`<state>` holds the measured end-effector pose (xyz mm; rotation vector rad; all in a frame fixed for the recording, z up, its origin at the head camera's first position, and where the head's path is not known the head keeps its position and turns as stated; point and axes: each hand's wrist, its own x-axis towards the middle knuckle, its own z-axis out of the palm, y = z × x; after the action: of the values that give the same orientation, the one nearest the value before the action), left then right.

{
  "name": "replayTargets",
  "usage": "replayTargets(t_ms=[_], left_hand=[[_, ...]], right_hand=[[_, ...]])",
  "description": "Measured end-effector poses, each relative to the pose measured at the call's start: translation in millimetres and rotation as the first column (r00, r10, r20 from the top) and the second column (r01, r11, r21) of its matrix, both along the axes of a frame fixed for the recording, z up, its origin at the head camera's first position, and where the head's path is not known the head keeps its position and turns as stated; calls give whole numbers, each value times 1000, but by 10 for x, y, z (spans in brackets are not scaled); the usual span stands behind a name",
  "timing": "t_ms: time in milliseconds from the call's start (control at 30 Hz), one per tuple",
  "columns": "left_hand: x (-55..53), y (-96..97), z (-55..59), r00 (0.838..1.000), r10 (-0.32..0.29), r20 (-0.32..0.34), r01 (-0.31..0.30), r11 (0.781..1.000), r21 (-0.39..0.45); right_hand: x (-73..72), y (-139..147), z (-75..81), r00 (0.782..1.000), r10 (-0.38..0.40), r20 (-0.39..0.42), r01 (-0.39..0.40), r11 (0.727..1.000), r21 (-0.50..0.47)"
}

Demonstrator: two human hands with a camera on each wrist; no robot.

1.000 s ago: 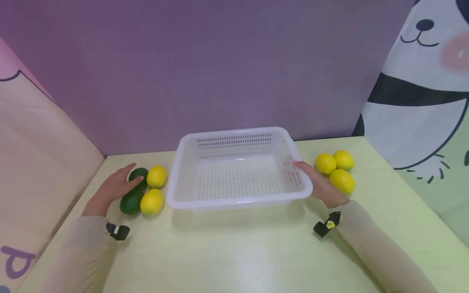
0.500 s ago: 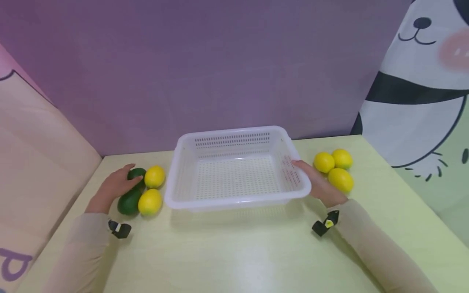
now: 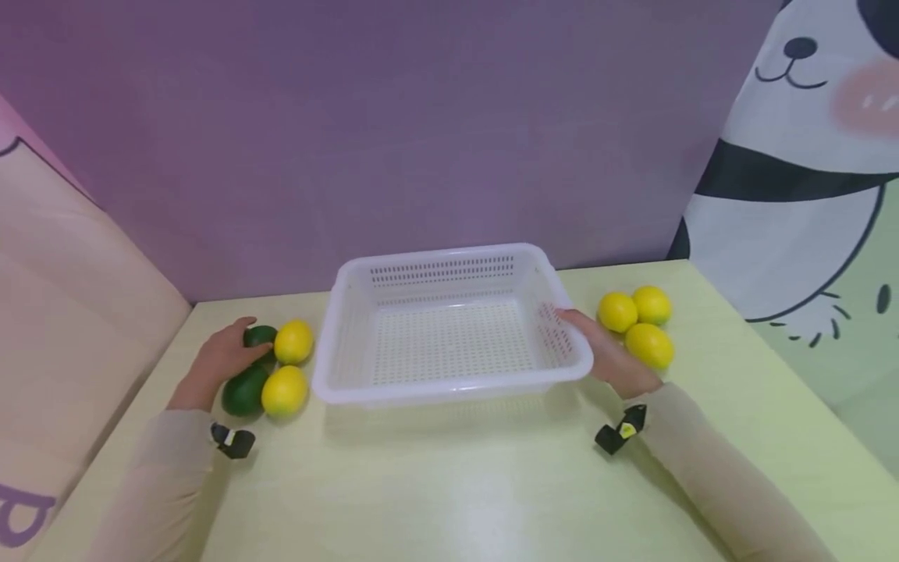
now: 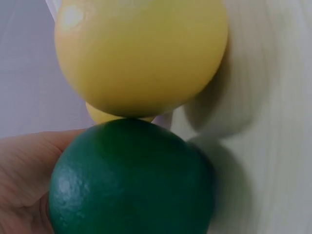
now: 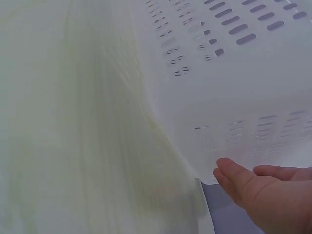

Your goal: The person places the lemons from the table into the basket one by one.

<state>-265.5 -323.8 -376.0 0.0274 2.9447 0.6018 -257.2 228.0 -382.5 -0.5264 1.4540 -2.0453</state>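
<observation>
My left hand (image 3: 223, 355) is at the far dark green fruit (image 3: 258, 337), thumb and fingers about it. A second dark green fruit (image 3: 246, 390) lies nearer, below the thumb; in the left wrist view this green fruit (image 4: 131, 180) hides most of the hand. Two lemons (image 3: 284, 392) sit just right of the green pair. With my right hand (image 3: 611, 355) I grip the right side of a white perforated plastic basket (image 3: 449, 393), thumb at the rim. In the right wrist view, fingers (image 5: 239, 178) lie against the outside of the basket.
Three lemons (image 3: 649, 346) form a cluster on the pale table (image 3: 421, 484), right of my right hand. A purple backdrop (image 3: 421, 140) rises behind the table's far edge. Printed cloth panels (image 3: 779, 242) flank it. Nothing lies inside the basket.
My left thumb and fingers have drawn in around the far green fruit. My right hand keeps its hold on the basket. The whole head view has shifted slightly.
</observation>
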Motion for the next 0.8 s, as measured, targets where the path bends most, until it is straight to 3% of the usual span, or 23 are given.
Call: replayTargets(t_ms=[367,800], left_hand=[[-7,61,51,999,15,49,-15,1000,14],[-8,31,28,1000,-3,20,3,1000,2]], right_hand=[[-7,7,21,1000,3,-22,-3,1000,-18],[5,9,3,1000,9,-11,-9,999,-35]])
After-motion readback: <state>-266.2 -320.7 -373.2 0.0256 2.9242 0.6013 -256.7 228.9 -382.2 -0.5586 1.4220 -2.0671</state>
